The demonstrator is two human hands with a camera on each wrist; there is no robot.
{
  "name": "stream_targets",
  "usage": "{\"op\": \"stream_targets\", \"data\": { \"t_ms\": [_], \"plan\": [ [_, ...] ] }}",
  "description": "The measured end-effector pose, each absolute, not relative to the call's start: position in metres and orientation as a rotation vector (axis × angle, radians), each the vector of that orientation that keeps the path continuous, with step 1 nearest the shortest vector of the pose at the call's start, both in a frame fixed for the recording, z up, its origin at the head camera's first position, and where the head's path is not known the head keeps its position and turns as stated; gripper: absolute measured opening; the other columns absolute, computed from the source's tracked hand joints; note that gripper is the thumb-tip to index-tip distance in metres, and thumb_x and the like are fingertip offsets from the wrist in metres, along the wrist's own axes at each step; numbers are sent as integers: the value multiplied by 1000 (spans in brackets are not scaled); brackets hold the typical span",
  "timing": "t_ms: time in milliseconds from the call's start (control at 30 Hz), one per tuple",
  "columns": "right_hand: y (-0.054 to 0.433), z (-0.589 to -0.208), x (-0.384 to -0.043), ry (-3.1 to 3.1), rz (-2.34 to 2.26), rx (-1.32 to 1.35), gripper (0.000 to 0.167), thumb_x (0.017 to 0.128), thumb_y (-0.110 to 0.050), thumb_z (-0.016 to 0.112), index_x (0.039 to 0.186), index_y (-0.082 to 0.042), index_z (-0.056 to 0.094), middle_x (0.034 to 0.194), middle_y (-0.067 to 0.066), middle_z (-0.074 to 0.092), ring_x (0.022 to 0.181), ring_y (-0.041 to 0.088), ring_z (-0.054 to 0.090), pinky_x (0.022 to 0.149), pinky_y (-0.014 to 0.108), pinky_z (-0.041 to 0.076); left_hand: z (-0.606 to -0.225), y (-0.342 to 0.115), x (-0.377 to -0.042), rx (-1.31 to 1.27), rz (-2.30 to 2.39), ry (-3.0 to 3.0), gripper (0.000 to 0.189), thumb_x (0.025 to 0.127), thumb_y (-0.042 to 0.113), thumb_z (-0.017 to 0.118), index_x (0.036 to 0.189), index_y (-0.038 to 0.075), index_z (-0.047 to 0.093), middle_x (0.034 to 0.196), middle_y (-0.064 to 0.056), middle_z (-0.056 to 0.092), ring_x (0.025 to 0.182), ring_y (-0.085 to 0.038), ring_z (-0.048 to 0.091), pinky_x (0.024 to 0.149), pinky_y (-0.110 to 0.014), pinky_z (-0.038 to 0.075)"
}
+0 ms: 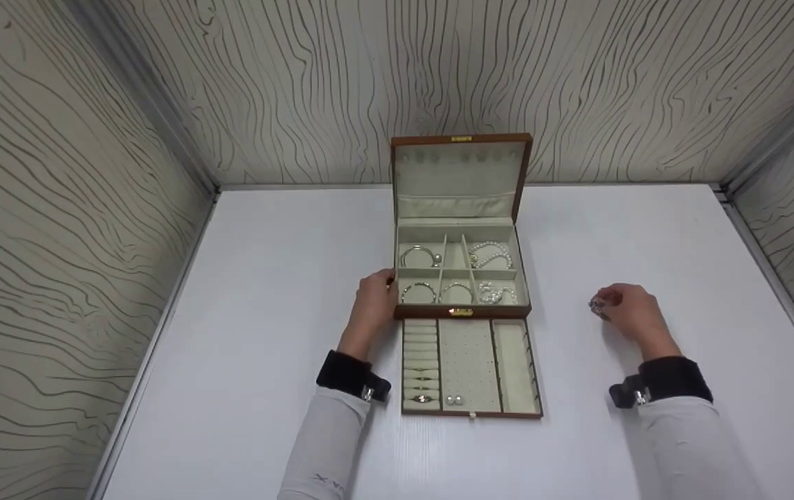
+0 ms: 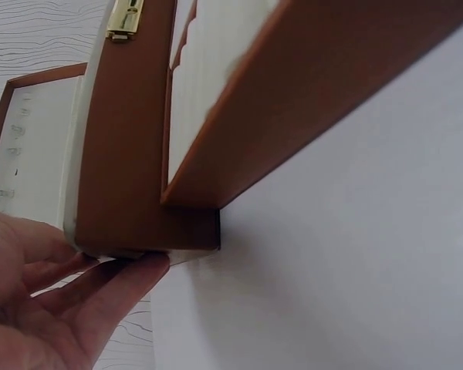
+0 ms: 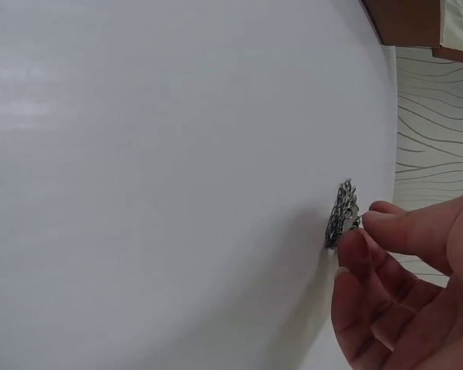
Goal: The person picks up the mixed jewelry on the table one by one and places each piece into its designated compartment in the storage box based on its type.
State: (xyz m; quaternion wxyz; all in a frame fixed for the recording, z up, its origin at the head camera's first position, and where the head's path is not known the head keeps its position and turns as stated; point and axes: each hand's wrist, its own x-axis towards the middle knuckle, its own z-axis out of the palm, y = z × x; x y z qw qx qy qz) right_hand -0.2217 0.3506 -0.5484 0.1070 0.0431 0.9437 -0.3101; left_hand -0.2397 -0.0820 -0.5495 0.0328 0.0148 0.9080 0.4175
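My right hand (image 1: 634, 314) is right of the jewelry box, pinching a bunched silver chain (image 3: 342, 216) between thumb and fingertips, close over the white table. The brown jewelry box (image 1: 523, 278) stands with its lid raised against the back. My left hand (image 1: 373, 302) rests on the left side of the box near its front corner, with fingertips (image 2: 150, 266) on the outer wall. Inside the box's compartments lie bangles (image 1: 419, 257), a pearl strand (image 1: 501, 261) and another beaded piece (image 1: 490, 295).
A shallow jewelry tray (image 1: 466, 354) sits directly in front of the box. It has ring rolls with several rings (image 1: 422, 398) and a pair of pearl earrings (image 1: 454, 400). Patterned panels (image 1: 341, 83) border the white table (image 1: 285, 278) at the back and sides.
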Motion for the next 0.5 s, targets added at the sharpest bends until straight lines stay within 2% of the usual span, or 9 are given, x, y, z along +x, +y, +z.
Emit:
{"op": "stream_targets", "data": {
  "t_ms": [67,300,400,500],
  "plan": [
    [353,-548,-221,2787,-914,174,29,93,-3,56,119,8,60,107,28,60,93,39,57,73,41,45,-549,-83,-240,51,1275,2795,28,99,4,51,122,-6,63,113,-17,67,98,-24,65,79,-36,54],
    [356,-551,-223,2782,-889,252,37,97,-12,54,130,5,56,117,32,58,101,44,57,78,48,47,-548,-82,-240,56,1265,2806,26,99,4,51,118,-5,65,110,-16,68,97,-23,65,78,-37,54],
    [356,-554,-225,2790,-872,245,37,97,-12,55,129,5,57,116,31,59,101,43,58,77,47,47,-548,-82,-240,58,1271,2807,26,99,4,52,119,-6,65,112,-17,68,101,-25,65,81,-38,53],
    [355,-557,-226,2800,-856,237,33,96,-12,57,124,5,59,111,29,61,94,39,59,72,42,46,-549,-83,-239,66,1283,2810,27,98,3,53,121,-7,64,114,-19,67,105,-28,64,84,-39,53]
  ]
}}
